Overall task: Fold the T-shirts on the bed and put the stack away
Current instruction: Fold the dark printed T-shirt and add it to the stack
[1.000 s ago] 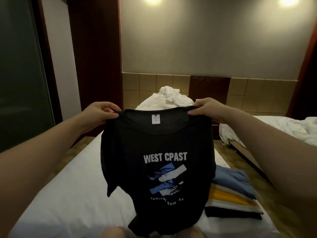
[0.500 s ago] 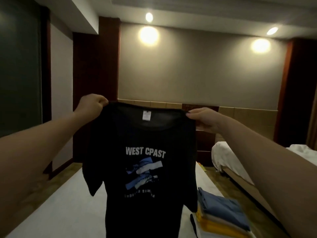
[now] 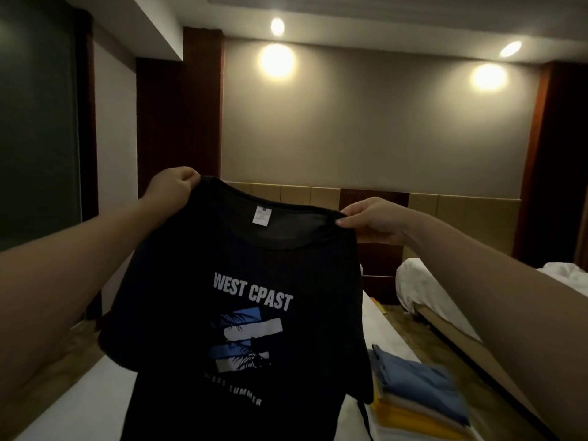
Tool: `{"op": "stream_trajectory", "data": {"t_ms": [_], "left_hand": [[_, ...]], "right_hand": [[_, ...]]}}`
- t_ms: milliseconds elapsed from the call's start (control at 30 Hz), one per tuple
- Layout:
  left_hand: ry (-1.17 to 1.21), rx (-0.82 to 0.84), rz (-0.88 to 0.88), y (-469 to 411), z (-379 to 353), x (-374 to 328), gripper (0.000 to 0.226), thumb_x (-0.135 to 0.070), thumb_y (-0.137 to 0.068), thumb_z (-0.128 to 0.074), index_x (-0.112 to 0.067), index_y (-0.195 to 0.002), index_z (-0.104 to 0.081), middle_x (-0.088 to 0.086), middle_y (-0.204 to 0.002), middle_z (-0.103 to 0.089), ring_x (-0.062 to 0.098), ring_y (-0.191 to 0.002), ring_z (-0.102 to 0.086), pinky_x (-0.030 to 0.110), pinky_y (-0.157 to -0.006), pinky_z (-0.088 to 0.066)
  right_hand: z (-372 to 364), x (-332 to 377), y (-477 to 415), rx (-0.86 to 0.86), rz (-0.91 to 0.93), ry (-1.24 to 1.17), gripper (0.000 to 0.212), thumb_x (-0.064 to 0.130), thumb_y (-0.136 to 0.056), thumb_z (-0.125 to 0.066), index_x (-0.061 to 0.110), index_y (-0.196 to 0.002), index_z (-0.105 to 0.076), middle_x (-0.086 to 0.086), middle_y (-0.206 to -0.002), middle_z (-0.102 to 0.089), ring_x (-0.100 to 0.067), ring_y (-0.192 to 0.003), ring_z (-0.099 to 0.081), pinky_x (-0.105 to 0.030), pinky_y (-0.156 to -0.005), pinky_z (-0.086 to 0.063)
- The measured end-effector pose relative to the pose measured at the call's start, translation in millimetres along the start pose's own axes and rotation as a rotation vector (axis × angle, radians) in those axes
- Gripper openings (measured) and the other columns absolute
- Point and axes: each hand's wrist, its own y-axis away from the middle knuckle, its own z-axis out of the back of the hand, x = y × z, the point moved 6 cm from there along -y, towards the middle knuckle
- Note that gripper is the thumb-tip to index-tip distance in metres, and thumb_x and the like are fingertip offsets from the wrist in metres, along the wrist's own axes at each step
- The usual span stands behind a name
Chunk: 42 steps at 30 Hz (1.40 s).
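Note:
A black T-shirt (image 3: 241, 313) with white "WEST CPAST" lettering and a blue-and-white print hangs in the air in front of me, print side facing me. My left hand (image 3: 171, 189) grips its left shoulder and sits a little higher. My right hand (image 3: 369, 221) pinches its right shoulder. The shirt's hem runs out of the bottom of the view. A stack of folded T-shirts (image 3: 416, 393), blue on top with yellow and white beneath, lies on the white bed (image 3: 79, 405) at the lower right, partly behind the black shirt.
A second bed with rumpled white bedding (image 3: 426, 294) stands to the right across a narrow floor gap. A tiled headboard wall (image 3: 461, 211) runs behind. A dark glass panel (image 3: 35, 138) and a wooden column (image 3: 178, 122) are at the left.
The black shirt stays held up by both hands. The view has tilted upward, so the ceiling lights show and the bed has sunk low. The left hand now sits higher than the right.

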Motion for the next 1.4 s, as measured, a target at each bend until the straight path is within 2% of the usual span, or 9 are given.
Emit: {"op": "stream_trajectory", "data": {"t_ms": [233, 367, 533, 800, 933, 1067, 1200, 1267, 1400], "left_hand": [[0.202, 0.137, 0.051, -10, -26, 13, 0.02, -0.025, -0.099, -0.042, -0.015, -0.1, -0.06, 0.0, -0.089, -0.056, 0.017, -0.087, -0.052, 0.034, -0.08, -0.042], [0.454, 0.346, 0.129, -10, -41, 24, 0.018, -0.019, -0.095, -0.046, -0.016, -0.083, -0.059, 0.001, -0.084, -0.055, 0.017, -0.08, -0.054, 0.03, -0.07, -0.043], [0.273, 0.623, 0.218, -13, -57, 40, 0.025, -0.017, -0.075, -0.06, -0.009, -0.098, -0.063, 0.008, -0.095, -0.063, 0.024, -0.088, -0.06, 0.033, -0.073, -0.047], [0.237, 0.298, 0.133, -44, -62, 45, 0.012, -0.024, -0.09, -0.056, -0.014, -0.088, -0.061, 0.004, -0.088, -0.059, 0.02, -0.084, -0.057, 0.032, -0.069, -0.044], [0.372, 0.399, 0.08, -48, -65, 37, 0.014, -0.028, -0.082, -0.062, -0.014, -0.079, -0.062, 0.002, -0.081, -0.059, 0.022, -0.085, -0.055, 0.031, -0.072, -0.044], [0.364, 0.567, 0.121, -50, -58, 39, 0.053, -0.054, -0.046, -0.08, -0.017, -0.082, -0.068, 0.0, -0.083, -0.066, 0.019, -0.081, -0.062, 0.031, -0.069, -0.046], [0.286, 0.62, 0.168, -50, -56, 46, 0.038, -0.04, -0.068, -0.074, -0.014, -0.093, -0.064, 0.006, -0.094, -0.065, 0.024, -0.086, -0.062, 0.032, -0.069, -0.047], [0.341, 0.522, 0.148, -52, -54, 41, 0.013, -0.026, -0.086, -0.058, -0.014, -0.088, -0.061, 0.005, -0.09, -0.06, 0.021, -0.084, -0.057, 0.031, -0.069, -0.045], [0.402, 0.325, 0.126, -54, -60, 33, 0.018, -0.022, -0.093, -0.05, -0.018, -0.079, -0.059, 0.001, -0.084, -0.055, 0.018, -0.086, -0.052, 0.031, -0.079, -0.041]], "right_hand": [[-2, -21, -21, 0.011, -0.051, 0.04, 0.021, 0.007, -0.082, -0.066, 0.004, -0.103, -0.067, -0.01, -0.103, -0.067, -0.019, -0.097, -0.065, -0.022, -0.07, -0.052], [10, -44, -44, -0.215, -0.072, 0.289, 0.025, 0.016, -0.076, -0.075, 0.006, -0.098, -0.069, -0.008, -0.101, -0.065, -0.021, -0.1, -0.06, -0.029, -0.079, -0.053], [11, -53, -65, -0.353, 0.02, 0.202, 0.021, 0.028, -0.083, -0.068, 0.008, -0.09, -0.066, -0.01, -0.099, -0.062, -0.021, -0.102, -0.056, -0.026, -0.076, -0.046], [21, -38, -82, -0.474, 0.161, 0.041, 0.026, 0.034, -0.087, -0.063, 0.01, -0.098, -0.062, -0.004, -0.095, -0.061, -0.02, -0.092, -0.057, -0.025, -0.067, -0.046], [24, -28, -79, -0.298, 0.066, -0.155, 0.029, 0.039, -0.09, -0.056, 0.015, -0.102, -0.067, -0.002, -0.094, -0.067, -0.015, -0.086, -0.063, -0.022, -0.061, -0.05], [39, -21, -78, -0.053, -0.016, -0.144, 0.026, 0.03, -0.091, -0.054, 0.014, -0.106, -0.067, -0.006, -0.105, -0.07, -0.021, -0.097, -0.065, -0.033, -0.08, -0.051], [41, -14, -82, 0.025, 0.026, -0.147, 0.021, 0.019, -0.093, -0.05, 0.01, -0.099, -0.067, -0.003, -0.095, -0.071, -0.016, -0.092, -0.065, -0.029, -0.083, -0.052], [39, -6, -87, -0.038, 0.081, -0.29, 0.022, 0.013, -0.097, -0.044, 0.011, -0.093, -0.066, 0.0, -0.086, -0.07, -0.012, -0.084, -0.065, -0.025, -0.075, -0.055], [25, -5, -92, -0.148, 0.129, -0.376, 0.021, 0.011, -0.097, -0.044, 0.006, -0.092, -0.064, -0.003, -0.079, -0.07, -0.01, -0.071, -0.067, -0.017, -0.059, -0.054]]}}
